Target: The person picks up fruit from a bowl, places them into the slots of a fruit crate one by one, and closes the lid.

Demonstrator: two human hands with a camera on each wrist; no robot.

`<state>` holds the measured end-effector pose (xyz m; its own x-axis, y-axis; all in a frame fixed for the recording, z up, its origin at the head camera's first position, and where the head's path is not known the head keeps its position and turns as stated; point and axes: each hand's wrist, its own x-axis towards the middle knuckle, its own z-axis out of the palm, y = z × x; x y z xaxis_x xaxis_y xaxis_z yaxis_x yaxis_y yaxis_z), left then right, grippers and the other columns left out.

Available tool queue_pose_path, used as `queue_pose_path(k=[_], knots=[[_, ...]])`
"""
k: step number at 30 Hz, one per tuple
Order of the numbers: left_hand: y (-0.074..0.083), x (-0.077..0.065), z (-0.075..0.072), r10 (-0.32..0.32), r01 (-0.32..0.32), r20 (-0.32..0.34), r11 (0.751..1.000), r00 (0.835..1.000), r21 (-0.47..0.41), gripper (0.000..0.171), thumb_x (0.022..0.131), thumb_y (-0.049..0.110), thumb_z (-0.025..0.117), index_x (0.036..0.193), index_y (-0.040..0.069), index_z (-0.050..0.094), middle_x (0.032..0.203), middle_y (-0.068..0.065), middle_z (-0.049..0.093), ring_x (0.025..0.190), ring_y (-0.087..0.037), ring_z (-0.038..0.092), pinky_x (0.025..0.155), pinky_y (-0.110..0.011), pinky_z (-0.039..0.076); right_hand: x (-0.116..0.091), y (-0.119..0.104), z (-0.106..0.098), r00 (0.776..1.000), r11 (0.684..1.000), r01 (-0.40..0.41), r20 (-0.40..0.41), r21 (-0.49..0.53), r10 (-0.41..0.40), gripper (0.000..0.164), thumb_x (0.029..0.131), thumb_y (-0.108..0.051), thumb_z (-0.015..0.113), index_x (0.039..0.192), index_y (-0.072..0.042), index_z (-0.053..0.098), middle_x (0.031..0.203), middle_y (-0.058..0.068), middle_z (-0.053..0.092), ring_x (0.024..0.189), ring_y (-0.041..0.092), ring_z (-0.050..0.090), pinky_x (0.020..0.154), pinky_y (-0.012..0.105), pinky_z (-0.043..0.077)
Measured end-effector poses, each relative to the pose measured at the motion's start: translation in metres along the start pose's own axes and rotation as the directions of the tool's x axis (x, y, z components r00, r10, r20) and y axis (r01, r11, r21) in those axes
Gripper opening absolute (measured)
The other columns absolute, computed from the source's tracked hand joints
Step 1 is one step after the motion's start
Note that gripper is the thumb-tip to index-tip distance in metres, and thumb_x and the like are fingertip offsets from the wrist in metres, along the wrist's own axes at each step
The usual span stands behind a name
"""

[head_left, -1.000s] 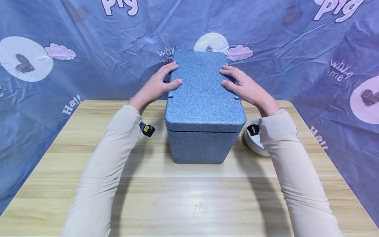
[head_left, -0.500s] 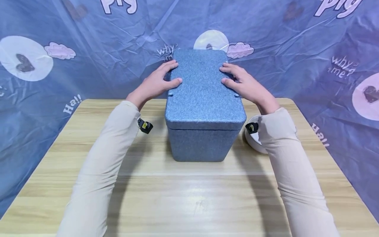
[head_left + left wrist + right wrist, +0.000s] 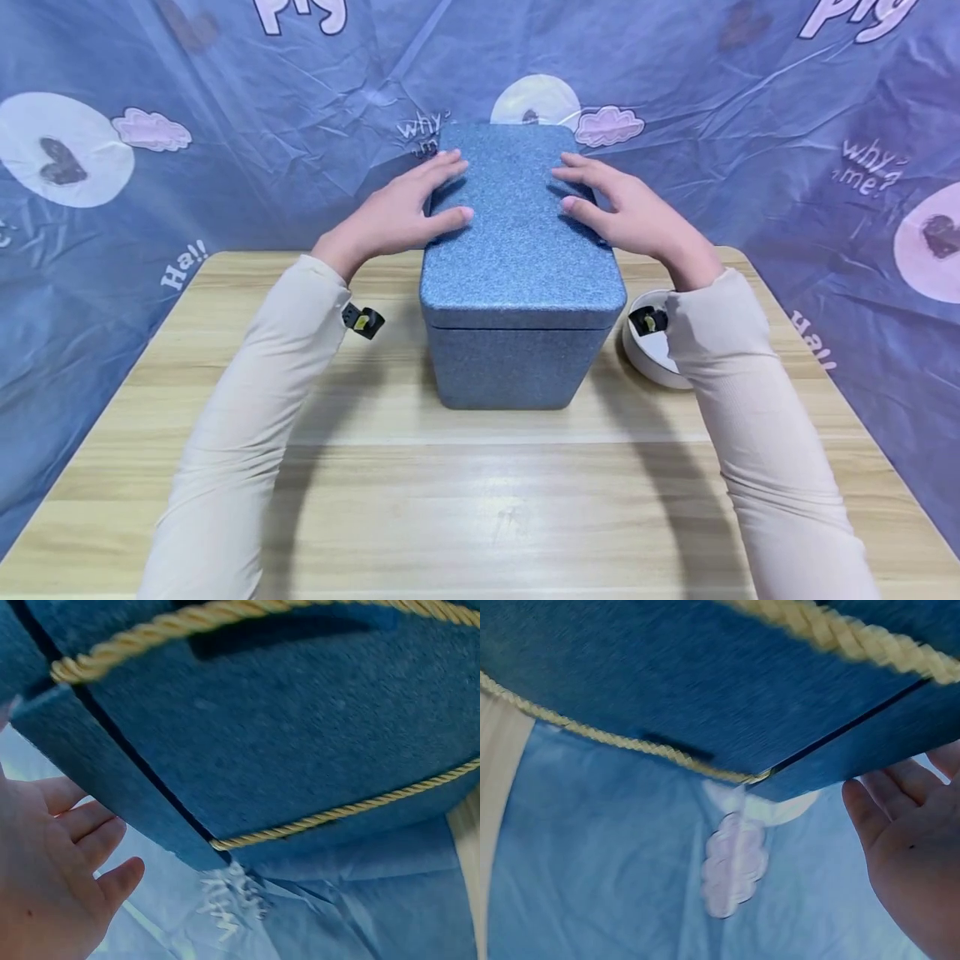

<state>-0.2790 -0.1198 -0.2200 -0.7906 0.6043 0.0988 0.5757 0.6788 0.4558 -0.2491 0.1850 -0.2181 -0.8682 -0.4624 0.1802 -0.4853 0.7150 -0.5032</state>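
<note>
A blue speckled foam cooler box (image 3: 502,367) stands upright on the table, its lid (image 3: 517,258) seated flat on top. My left hand (image 3: 401,208) is over the lid's left edge, fingers and thumb stretched out. Over the right edge is my right hand (image 3: 637,212), its fingers likewise extended. Small shadows fall on the lid beneath both hands' fingertips, and neither hand grips anything. In the left wrist view a twisted yellow rope (image 3: 322,823) runs along the box side below the lid seam. The right wrist view shows a similar rope (image 3: 600,736) on the other side.
A white round bowl (image 3: 651,358) sits just right of the box, partly covered by the right wrist camera and sleeve. The wooden table (image 3: 487,500) extends toward me. Behind it hangs a blue printed cloth (image 3: 300,100), close to the box's back.
Both hands have lifted slightly off the lid, where their fingers rested before. The left hand has shifted a little inward. Box and lid have stayed in place.
</note>
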Motion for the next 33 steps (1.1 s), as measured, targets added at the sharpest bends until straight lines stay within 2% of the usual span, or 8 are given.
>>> queue_pose_path(k=[6,11,17,20,26,33], knots=[[0.011,-0.009,0.000,0.033,-0.034,0.019,0.998,0.999,0.050,0.080,0.091,0.062,0.049,0.155,0.023,0.022,0.163,0.004,0.014,0.151,-0.013,0.010,0.119,-0.049,0.016,-0.007,-0.016,0.004,0.994,0.993,0.107,0.044,-0.049,-0.105,0.051,0.099,-0.030,0.050,0.146,-0.011,0.043,0.159,0.012,0.026,0.148,0.028,0.020,0.120,0.047,0.016],[0.013,-0.019,0.007,0.067,-0.071,0.044,0.994,0.997,0.089,0.080,0.089,0.063,0.051,0.154,0.024,0.024,0.162,0.002,0.017,0.150,-0.015,0.013,0.118,-0.051,0.019,-0.021,-0.024,0.007,0.983,0.985,0.152,0.112,-0.082,-0.142,0.053,0.099,-0.031,0.051,0.147,-0.011,0.040,0.159,0.011,0.025,0.149,0.028,0.019,0.120,0.048,0.016],[0.015,-0.029,0.012,0.055,-0.061,0.043,0.990,0.998,0.127,0.083,0.086,0.070,0.048,0.154,0.029,0.024,0.162,0.007,0.015,0.150,-0.012,0.013,0.113,-0.060,0.023,-0.036,-0.029,0.010,0.968,0.975,0.215,0.146,-0.060,-0.204,0.052,0.100,-0.029,0.051,0.147,-0.011,0.041,0.158,0.012,0.027,0.148,0.030,0.020,0.121,0.046,0.012],[0.015,-0.033,0.013,0.058,-0.064,0.049,0.990,0.997,0.127,0.083,0.086,0.071,0.048,0.154,0.030,0.024,0.162,0.008,0.013,0.150,-0.011,0.010,0.113,-0.060,0.023,-0.039,-0.029,0.013,0.960,0.968,0.245,0.152,-0.058,-0.234,0.051,0.099,-0.028,0.052,0.146,-0.009,0.042,0.157,0.013,0.030,0.148,0.031,0.022,0.121,0.046,0.010],[0.015,-0.038,0.016,0.059,-0.064,0.050,0.993,0.997,0.100,0.081,0.086,0.067,0.052,0.153,0.030,0.026,0.162,0.008,0.013,0.150,-0.010,0.009,0.114,-0.059,0.023,-0.042,-0.029,0.018,0.956,0.962,0.267,0.142,-0.056,-0.257,0.053,0.097,-0.031,0.056,0.144,-0.007,0.045,0.155,0.014,0.033,0.147,0.031,0.025,0.121,0.047,0.008],[0.013,-0.034,0.017,0.068,-0.070,0.028,0.995,0.997,0.077,0.080,0.085,0.061,0.058,0.152,0.028,0.029,0.162,0.007,0.015,0.150,-0.011,0.010,0.116,-0.055,0.021,-0.040,-0.028,0.017,0.959,0.964,0.259,0.140,-0.068,-0.247,0.054,0.097,-0.033,0.057,0.143,-0.008,0.045,0.155,0.013,0.034,0.147,0.030,0.024,0.121,0.044,0.008]])
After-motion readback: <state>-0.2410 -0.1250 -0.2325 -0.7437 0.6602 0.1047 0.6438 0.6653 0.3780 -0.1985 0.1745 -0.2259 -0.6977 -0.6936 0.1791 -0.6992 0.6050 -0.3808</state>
